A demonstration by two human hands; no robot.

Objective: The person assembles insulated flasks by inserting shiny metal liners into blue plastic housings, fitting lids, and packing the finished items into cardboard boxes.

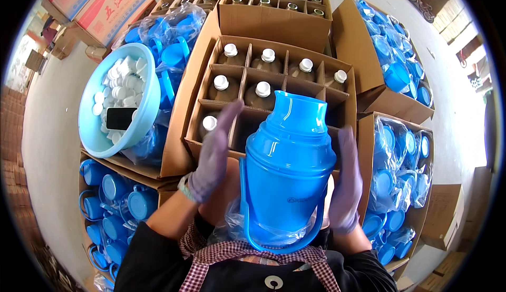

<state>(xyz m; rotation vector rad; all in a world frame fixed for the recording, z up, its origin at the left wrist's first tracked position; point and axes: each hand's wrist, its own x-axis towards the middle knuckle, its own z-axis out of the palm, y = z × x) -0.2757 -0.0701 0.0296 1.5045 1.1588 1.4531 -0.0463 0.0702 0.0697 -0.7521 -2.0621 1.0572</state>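
A blue plastic thermos jug shell (287,181) stands at my lap, its spouted neck leaning away from me and its carrying handle hanging down on the near side. On its left, my left hand (213,160), in a light purple glove, is held up flat with nothing in it. Along the other side my right hand (346,186), gloved alike, is also flat and appears apart from the shell. Just beyond is a divided cardboard carton (211,66) holding several flask liners with white caps (262,88). The shell hides part of its near compartments.
A light blue basin (89,128) of white caps, with a black phone (120,118) on top, rests over bagged blue parts at left. Cartons of blue cups (115,186) and bagged blue pieces (385,184) flank me. Another divided carton (271,23) with uncapped liners stands beyond.
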